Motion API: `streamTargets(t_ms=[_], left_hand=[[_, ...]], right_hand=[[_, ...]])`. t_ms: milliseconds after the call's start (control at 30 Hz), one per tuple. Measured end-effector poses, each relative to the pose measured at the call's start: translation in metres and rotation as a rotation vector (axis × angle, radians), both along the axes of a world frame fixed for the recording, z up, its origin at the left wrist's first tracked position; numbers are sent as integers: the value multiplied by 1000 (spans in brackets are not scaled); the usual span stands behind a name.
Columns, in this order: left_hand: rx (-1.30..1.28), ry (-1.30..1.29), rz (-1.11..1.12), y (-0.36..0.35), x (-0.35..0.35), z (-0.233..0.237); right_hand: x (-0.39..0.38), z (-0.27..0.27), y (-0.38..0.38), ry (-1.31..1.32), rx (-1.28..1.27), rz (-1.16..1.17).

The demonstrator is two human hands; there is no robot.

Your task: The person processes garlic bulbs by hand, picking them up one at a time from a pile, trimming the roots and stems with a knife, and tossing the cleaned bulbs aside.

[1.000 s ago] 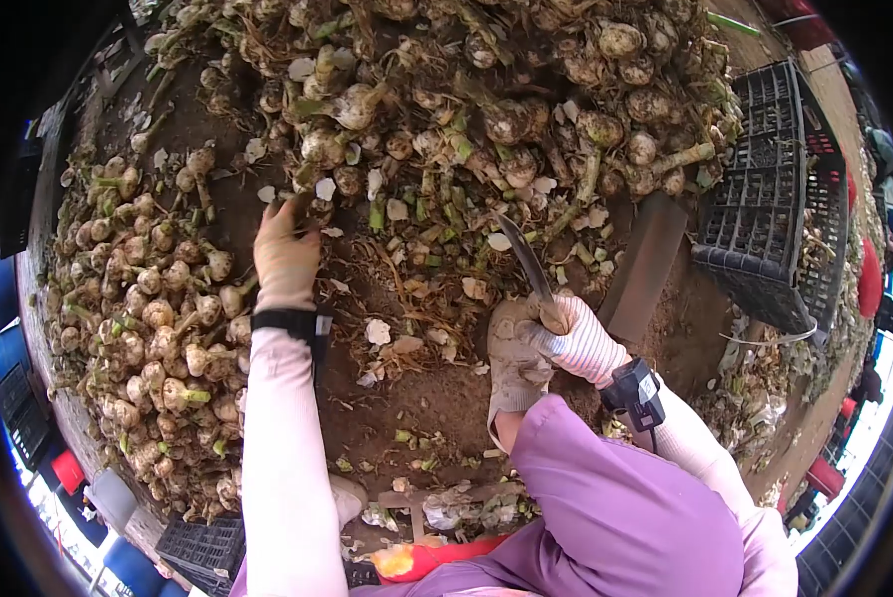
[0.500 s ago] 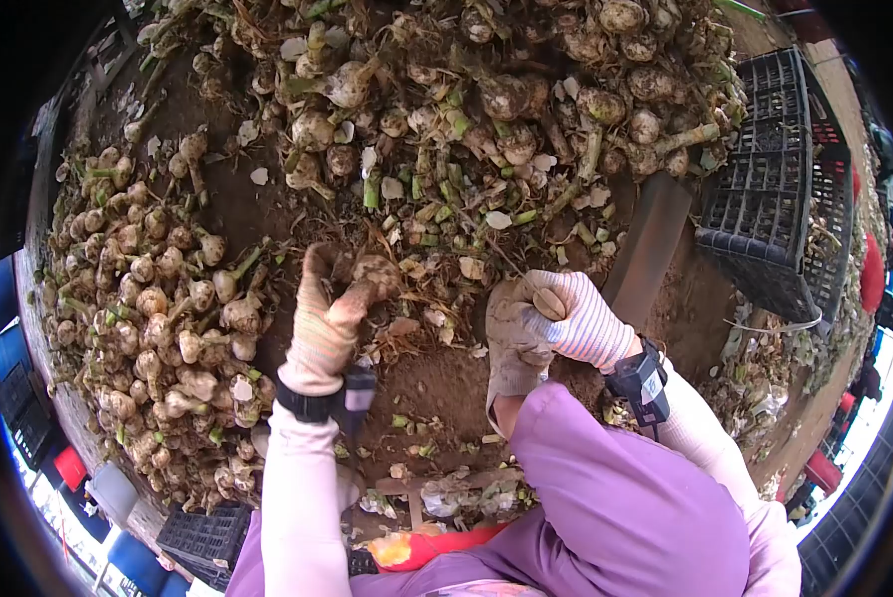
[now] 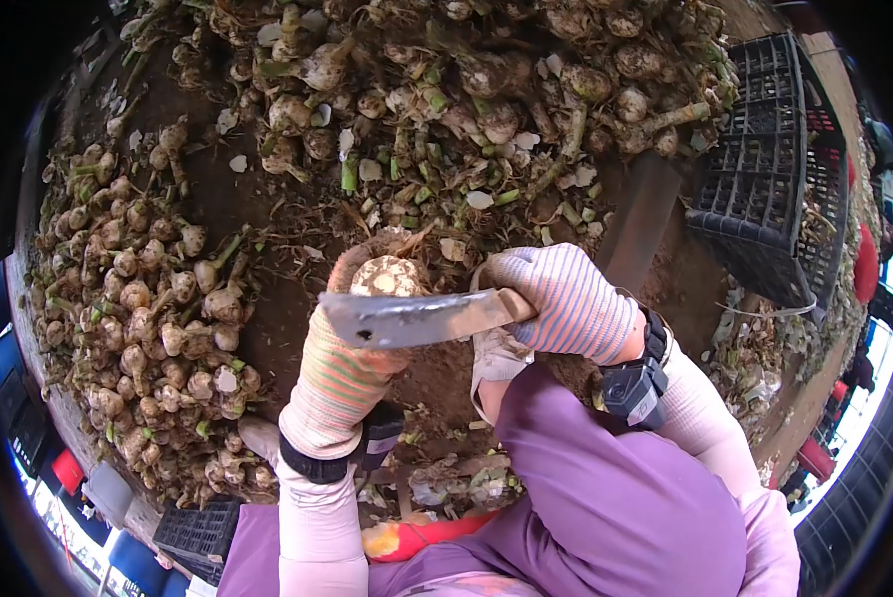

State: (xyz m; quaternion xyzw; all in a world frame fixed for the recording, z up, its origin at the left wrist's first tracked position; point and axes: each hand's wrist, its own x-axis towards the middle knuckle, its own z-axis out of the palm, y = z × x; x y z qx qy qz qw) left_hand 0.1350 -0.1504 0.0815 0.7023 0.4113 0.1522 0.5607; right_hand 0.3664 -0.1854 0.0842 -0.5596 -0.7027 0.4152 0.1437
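Note:
My left hand [image 3: 342,373], in a striped glove, is closed around a garlic bulb [image 3: 387,277] whose pale, flat root end faces up. In my gloved right hand [image 3: 578,301] is a knife by its wooden handle. The broad metal knife blade [image 3: 406,322] points left and lies across my left hand in this view, just below the bulb. The blade hides part of the left fingers. Around the hands are cut green stems and papery skins on the brown ground [image 3: 287,224].
Trimmed garlic bulbs [image 3: 138,318] form a pile at the left. Farther off lies a heap of garlic with stalks [image 3: 486,80]. A black plastic crate [image 3: 755,159] stands tilted at the right, beside a flat metal strip [image 3: 640,224]. My bent knee [image 3: 605,458] is close below the right hand.
The garlic bulb has come up and turned its root end toward me. My right hand has brought the knife up and left, so its blade now shows across my left hand.

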Motion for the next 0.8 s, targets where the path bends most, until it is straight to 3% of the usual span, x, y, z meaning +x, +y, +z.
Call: streamTargets(t_ms=[67, 100, 133, 200, 233, 267, 333, 467, 567, 667, 700, 733, 767, 800], left_hand=[[-1137, -1005, 454, -3, 6, 6], [-643, -587, 373, -8, 15, 7], [-646, -588, 374, -9, 15, 4], [-542, -326, 345, -9, 17, 0], [-351, -152, 257, -7, 20, 4], [-352, -153, 256, -7, 19, 1], [-63, 7, 203, -10, 17, -8], [-346, -139, 349, -18, 30, 9], [-158, 66, 51, -23, 26, 3], [-42, 259, -93, -21, 29, 9], [-151, 384, -117, -20, 31, 12], [-153, 380, -121, -22, 31, 17], [-184, 48, -28, -25, 29, 24], [-212, -281, 70, -27, 26, 28]], right_hand=[[-3, 3, 2, -83, 41, 72], [-3, 5, 3, -72, 75, 83], [-3, 6, 4, -74, 72, 83], [-4, 7, 5, -100, 63, 131], [-4, 7, 5, -100, 62, 131], [-4, 6, 5, -92, 79, 134], [-4, 4, 4, -86, 92, 134], [3, -11, 2, -32, 74, 130], [14, -30, 0, -14, 80, 146], [18, -52, -9, 28, 91, 143], [20, -56, -10, 33, 76, 143], [24, -62, -10, 39, 63, 143], [34, -70, -13, 58, -1, 7], [43, -73, -17, -119, 40, -85]])
